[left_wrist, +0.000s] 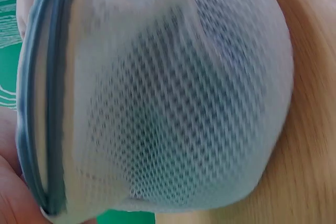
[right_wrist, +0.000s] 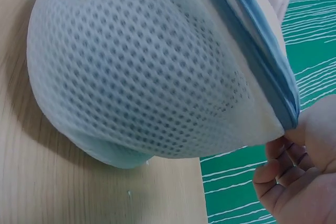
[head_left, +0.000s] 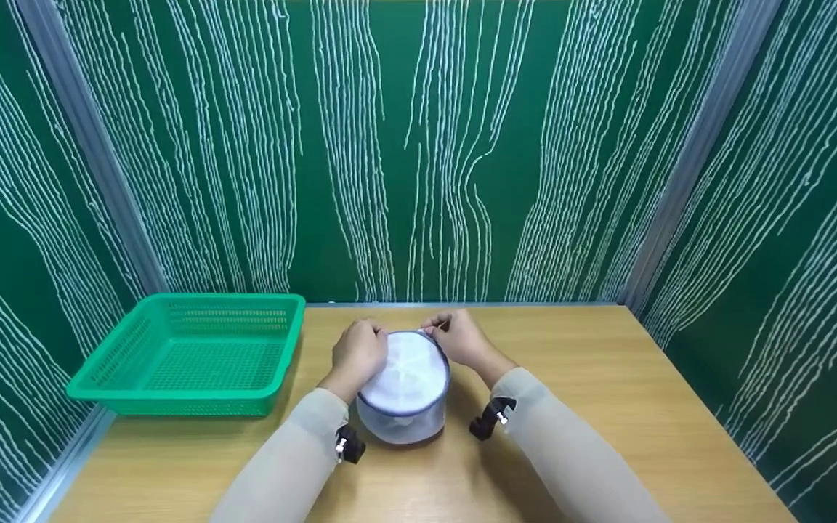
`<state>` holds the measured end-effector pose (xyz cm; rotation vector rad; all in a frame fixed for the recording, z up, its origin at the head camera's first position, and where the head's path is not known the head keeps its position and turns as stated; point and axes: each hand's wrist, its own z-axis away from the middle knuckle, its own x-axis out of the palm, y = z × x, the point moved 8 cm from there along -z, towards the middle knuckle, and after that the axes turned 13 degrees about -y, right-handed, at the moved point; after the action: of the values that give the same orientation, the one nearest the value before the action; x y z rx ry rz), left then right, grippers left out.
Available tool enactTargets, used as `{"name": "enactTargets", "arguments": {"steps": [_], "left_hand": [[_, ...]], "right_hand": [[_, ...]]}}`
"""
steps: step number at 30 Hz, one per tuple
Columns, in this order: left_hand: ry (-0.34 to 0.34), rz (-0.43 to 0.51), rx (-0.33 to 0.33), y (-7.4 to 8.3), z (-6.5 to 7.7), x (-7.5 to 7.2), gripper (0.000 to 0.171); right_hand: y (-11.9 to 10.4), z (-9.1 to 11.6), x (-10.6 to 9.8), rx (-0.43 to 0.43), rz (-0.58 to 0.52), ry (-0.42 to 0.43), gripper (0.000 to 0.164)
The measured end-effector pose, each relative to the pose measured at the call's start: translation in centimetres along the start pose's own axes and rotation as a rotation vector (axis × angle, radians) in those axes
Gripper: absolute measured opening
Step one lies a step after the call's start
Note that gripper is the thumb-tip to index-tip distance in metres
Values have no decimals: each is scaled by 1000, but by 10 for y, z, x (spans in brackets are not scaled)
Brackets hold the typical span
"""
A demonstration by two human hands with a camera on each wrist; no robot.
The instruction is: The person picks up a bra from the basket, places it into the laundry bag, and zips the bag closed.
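Observation:
A round white mesh laundry bag (head_left: 405, 378) with blue-grey edging stands on the table between both hands, its pale top facing up. My left hand (head_left: 360, 352) holds the far left of its rim, fingers bent over the edge. Across from it, my right hand (head_left: 462, 338) pinches the far right of the rim between thumb and finger. Close up in the left wrist view, the bag's mesh side (left_wrist: 173, 103) bulges and shows a fold. In the right wrist view, thumb and forefinger meet at the end of the blue zip band (right_wrist: 262, 66), the other fingers curled below.
A green plastic basket (head_left: 186, 396) with slotted walls stands at the left of the wooden table (head_left: 571, 392). Green panels with white wavy lines (head_left: 418, 145) enclose the back and sides, joined by grey metal posts (head_left: 694, 145). Black camera mounts (head_left: 349, 444) sit on both wrists.

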<state>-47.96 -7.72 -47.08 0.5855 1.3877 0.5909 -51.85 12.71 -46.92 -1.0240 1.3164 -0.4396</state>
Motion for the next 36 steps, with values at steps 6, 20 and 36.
{"name": "enactTargets", "arguments": {"steps": [6, 20, 36], "left_hand": [[-13, 96, -49, -15, 4, -1, 30], [18, 61, 23, -4, 4, -4, 27], [-67, -46, 176, 33, -8, 8, 16]], "right_hand": [[5, 1, -7, 3, 0, 21, 12], [3, -1, -6, -3, 28, 28, 12], [-7, -5, 5, -20, 19, 5, 12]]}}
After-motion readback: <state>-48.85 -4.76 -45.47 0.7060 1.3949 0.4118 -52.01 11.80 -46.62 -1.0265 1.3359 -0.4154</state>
